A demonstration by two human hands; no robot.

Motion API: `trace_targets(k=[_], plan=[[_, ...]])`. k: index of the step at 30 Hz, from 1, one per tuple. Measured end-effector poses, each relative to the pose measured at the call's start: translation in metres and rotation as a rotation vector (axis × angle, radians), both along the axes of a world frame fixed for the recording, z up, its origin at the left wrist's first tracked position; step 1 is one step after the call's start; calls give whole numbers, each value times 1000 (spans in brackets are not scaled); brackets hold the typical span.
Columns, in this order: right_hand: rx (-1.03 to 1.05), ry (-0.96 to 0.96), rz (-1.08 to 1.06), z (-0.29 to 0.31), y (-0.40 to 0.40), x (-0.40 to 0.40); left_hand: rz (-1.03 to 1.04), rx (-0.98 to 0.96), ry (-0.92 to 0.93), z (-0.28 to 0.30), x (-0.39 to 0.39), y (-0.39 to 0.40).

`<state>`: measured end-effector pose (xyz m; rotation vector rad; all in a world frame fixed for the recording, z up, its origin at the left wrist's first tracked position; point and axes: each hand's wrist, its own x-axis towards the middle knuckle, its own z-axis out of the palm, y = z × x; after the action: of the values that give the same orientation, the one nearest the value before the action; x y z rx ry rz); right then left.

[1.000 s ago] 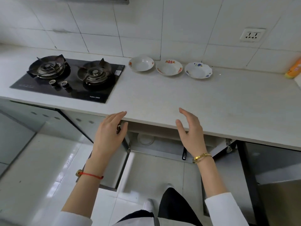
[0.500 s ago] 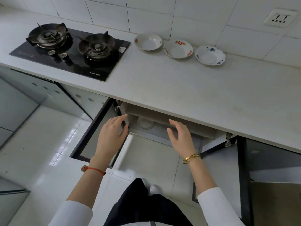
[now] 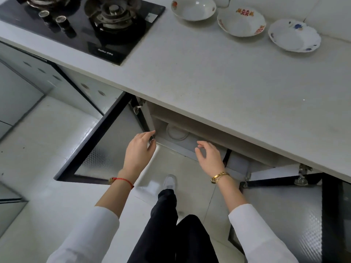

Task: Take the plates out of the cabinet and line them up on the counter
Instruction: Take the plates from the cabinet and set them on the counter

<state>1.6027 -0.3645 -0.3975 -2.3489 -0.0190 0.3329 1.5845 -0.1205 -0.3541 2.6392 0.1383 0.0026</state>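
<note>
Three plates stand in a row at the back of the white counter [image 3: 218, 76]: a white plate with a small red mark [image 3: 193, 8], a plate with red flowers [image 3: 241, 21] and a scalloped plate with blue flowers [image 3: 294, 36]. Below the counter the cabinet [image 3: 190, 128] stands open, and a white plate [image 3: 175, 132] lies on its floor, partly hidden under the counter edge. My left hand [image 3: 139, 149] is empty, fingertips at the cabinet's left frame. My right hand [image 3: 209, 155] hovers empty with fingers apart at the cabinet's front edge, right of that plate.
A black gas stove [image 3: 89, 25] with two burners fills the counter's left. The left cabinet door [image 3: 98, 147] and the right cabinet door [image 3: 284, 211] are swung open beside my legs. White tiled floor [image 3: 38, 149] lies below.
Both hands have dropped from counter height toward the open cabinet. The view has tilted down and moved closer, so the plate inside shows more.
</note>
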Motion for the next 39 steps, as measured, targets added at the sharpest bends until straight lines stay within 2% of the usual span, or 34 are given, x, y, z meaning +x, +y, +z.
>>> trace_targets(k=[6,12,20,32,39], plan=[[-5,56,-24,-133,16,58,46,-58,80,-128,56,7],[-102,80,-2,-273,26,117,53,-80,157,-273,110,18],[-81,10,-23,-407,32,169,47,-50,120,-416,161,26],[-81,-42,-79,-538,38,242,61,-109,132,-563,227,29],[-199,-52,-75,-588,41,276,109,-115,180,-615,256,28]])
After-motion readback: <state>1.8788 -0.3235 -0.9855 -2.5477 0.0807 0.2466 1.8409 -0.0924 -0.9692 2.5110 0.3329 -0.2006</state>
